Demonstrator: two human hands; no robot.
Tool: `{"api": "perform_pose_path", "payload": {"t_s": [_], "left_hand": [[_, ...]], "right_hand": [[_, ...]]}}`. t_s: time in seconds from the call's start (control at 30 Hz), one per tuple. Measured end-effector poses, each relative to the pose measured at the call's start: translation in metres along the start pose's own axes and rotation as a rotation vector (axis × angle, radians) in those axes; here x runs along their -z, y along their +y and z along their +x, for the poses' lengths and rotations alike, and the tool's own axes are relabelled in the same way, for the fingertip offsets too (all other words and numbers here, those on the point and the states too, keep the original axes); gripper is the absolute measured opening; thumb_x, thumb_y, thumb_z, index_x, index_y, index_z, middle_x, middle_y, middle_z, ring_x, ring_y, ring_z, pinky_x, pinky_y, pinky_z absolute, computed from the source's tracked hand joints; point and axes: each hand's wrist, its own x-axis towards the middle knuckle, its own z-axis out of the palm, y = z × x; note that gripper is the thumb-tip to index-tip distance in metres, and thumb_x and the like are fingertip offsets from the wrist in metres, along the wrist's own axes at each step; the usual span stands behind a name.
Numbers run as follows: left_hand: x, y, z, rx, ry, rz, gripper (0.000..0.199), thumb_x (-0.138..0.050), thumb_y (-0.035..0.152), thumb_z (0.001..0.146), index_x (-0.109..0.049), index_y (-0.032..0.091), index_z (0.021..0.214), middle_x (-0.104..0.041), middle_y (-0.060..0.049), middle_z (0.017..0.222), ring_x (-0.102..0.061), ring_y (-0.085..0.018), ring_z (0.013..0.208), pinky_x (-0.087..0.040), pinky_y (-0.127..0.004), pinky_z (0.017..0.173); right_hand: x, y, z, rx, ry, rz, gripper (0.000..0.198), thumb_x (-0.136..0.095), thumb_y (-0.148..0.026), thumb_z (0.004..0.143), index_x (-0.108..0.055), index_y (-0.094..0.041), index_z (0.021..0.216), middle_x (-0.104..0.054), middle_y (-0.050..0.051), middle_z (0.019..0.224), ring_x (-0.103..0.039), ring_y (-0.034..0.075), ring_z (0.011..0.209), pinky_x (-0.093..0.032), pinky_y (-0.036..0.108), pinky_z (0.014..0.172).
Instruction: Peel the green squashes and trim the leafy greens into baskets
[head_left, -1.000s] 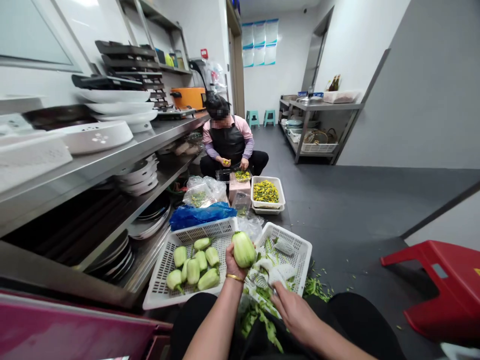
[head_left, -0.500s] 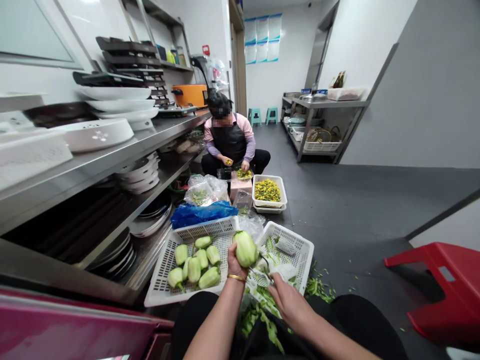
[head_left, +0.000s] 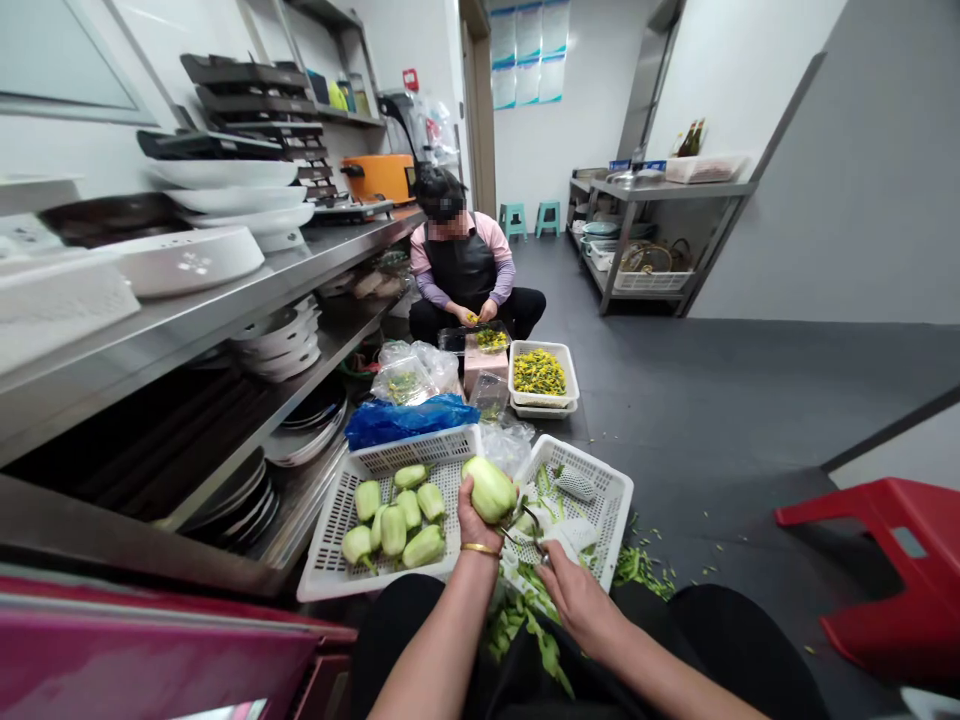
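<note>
My left hand (head_left: 478, 522), with a gold bangle at the wrist, is wrapped round a pale green squash (head_left: 489, 490) and holds it up between two baskets. In my right hand (head_left: 574, 592) is a peeler (head_left: 534, 530), its head close to the squash's lower right end; whether it touches, I cannot tell. Several peeled-looking squashes (head_left: 393, 530) lie in the white basket (head_left: 321, 560) on the left. Under my hands, green peel strips (head_left: 546, 640) hang and pile up, and more lie in the right white basket (head_left: 619, 508).
A co-worker (head_left: 465, 260) squats ahead, handling yellow flowers near a tub of yellow-green blossoms (head_left: 540, 372). A blue plastic bag (head_left: 409, 420) lies behind the left basket. Steel shelving (head_left: 300, 270) with dishes runs along the left. A red stool (head_left: 885, 570) stands right.
The squash is tilted a little more to the side, and the peeler's head now shows more clearly beside it. The co-worker's hands have come closer together. My view has shifted slightly.
</note>
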Motion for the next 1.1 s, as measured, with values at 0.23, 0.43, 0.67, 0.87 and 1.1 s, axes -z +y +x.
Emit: {"api": "perform_pose_path", "payload": {"t_s": [0.23, 0.43, 0.67, 0.87, 1.1], "left_hand": [[-0.005, 0.009, -0.010, 0.069, -0.303, 0.001, 0.048, -0.060, 0.046, 0.066, -0.059, 0.015, 0.103, -0.064, -0.011, 0.087, -0.061, -0.023, 0.078, -0.052, -0.035, 0.062], [0.003, 0.007, -0.012, 0.083, -0.523, 0.174, 0.065, -0.064, 0.050, 0.060, -0.054, 0.015, 0.114, -0.060, -0.011, 0.093, -0.057, -0.028, 0.085, -0.050, -0.039, 0.068], [0.008, 0.010, -0.006, 0.103, -0.553, 0.198, 0.065, -0.068, 0.042, 0.056, -0.054, 0.015, 0.113, -0.061, -0.010, 0.092, -0.058, -0.026, 0.082, -0.048, -0.046, 0.077], [0.000, 0.011, -0.010, 0.030, -0.481, 0.151, 0.066, -0.067, 0.044, 0.056, -0.054, 0.015, 0.114, -0.061, -0.010, 0.089, -0.058, -0.029, 0.089, -0.049, -0.050, 0.078], [0.014, 0.009, 0.014, 0.035, 0.159, 0.138, 0.033, -0.057, 0.045, 0.071, -0.058, 0.017, 0.088, -0.062, -0.005, 0.071, -0.062, -0.022, 0.066, -0.051, -0.037, 0.059]], "right_hand": [[0.027, -0.016, -0.015, 0.100, -0.010, 0.029, 0.036, -0.020, -0.041, 0.092, -0.037, -0.019, 0.115, -0.060, 0.008, 0.085, -0.058, 0.021, 0.076, -0.041, 0.031, 0.070], [0.064, -0.050, 0.014, 0.108, 0.057, 0.008, 0.028, -0.022, -0.042, 0.092, -0.040, -0.021, 0.096, -0.058, 0.005, 0.077, -0.056, 0.022, 0.071, -0.037, 0.031, 0.064], [0.039, -0.034, 0.000, 0.007, 0.008, -0.060, 0.031, -0.019, -0.040, 0.091, -0.040, -0.019, 0.102, -0.061, 0.009, 0.082, -0.059, 0.023, 0.076, -0.037, 0.031, 0.066], [0.013, 0.033, -0.063, -0.112, -0.198, -0.062, 0.036, -0.025, -0.041, 0.089, -0.048, -0.018, 0.105, -0.067, 0.013, 0.089, -0.064, 0.027, 0.086, -0.042, 0.032, 0.071], [0.016, 0.081, -0.043, -0.271, -0.243, -0.337, 0.035, -0.027, -0.024, 0.090, -0.049, -0.009, 0.113, -0.066, 0.022, 0.100, -0.062, 0.031, 0.096, -0.042, 0.036, 0.077]]}}
